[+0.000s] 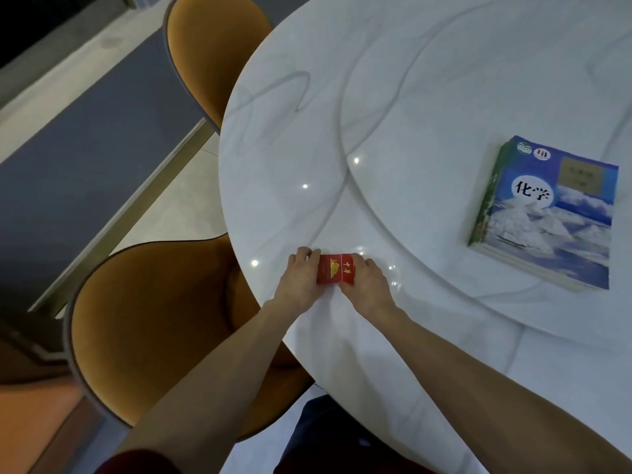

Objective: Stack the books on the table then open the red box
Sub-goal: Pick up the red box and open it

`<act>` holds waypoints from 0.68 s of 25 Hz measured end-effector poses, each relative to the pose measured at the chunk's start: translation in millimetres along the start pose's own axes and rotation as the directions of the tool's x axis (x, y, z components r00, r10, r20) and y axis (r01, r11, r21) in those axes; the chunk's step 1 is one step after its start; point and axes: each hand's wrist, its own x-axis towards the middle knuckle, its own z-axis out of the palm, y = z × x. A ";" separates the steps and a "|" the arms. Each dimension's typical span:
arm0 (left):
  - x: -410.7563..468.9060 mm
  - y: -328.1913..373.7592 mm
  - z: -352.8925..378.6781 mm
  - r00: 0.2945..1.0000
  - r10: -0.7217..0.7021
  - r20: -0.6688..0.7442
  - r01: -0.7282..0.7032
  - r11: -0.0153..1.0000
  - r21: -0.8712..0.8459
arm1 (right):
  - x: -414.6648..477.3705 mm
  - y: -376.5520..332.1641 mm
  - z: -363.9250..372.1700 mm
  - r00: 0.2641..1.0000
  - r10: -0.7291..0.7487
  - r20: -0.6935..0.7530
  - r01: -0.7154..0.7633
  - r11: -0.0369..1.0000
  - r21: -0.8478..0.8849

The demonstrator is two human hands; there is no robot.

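Your fingers (309, 254) of both hands pinched the red box (335, 269) at the worktop (393, 97) edge, books (547, 213) already stacked; prying unevenly could tear its lid.

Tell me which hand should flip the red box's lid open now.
Right, probably. The right hand grips the red box at the end past the seam line, which looks like the lid; the left hand holds the longer body end and can steady it. The books already sit stacked.
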 end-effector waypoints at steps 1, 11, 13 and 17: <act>0.7 0.3 1.5 1.000 -0.008 0.000 0.008 0.999 -0.036 | 1.6 0.5 1.0 1.000 0.023 -0.015 -0.022 0.999 0.033; -15.7 46.8 -2.1 0.982 -0.099 -0.160 0.062 0.974 -0.219 | 1.2 -1.0 -39.0 0.945 0.265 -0.189 -0.106 0.800 0.591; -14.8 63.9 -12.0 0.986 -0.045 -0.161 0.006 0.972 -0.237 | -1.0 4.7 -65.0 0.945 0.277 -0.177 -0.091 0.737 0.670; -12.1 102.2 -35.6 0.981 0.180 -0.074 -0.194 0.922 -0.334 | -9.6 19.9 -118.3 0.962 0.224 -0.155 -0.046 0.694 0.719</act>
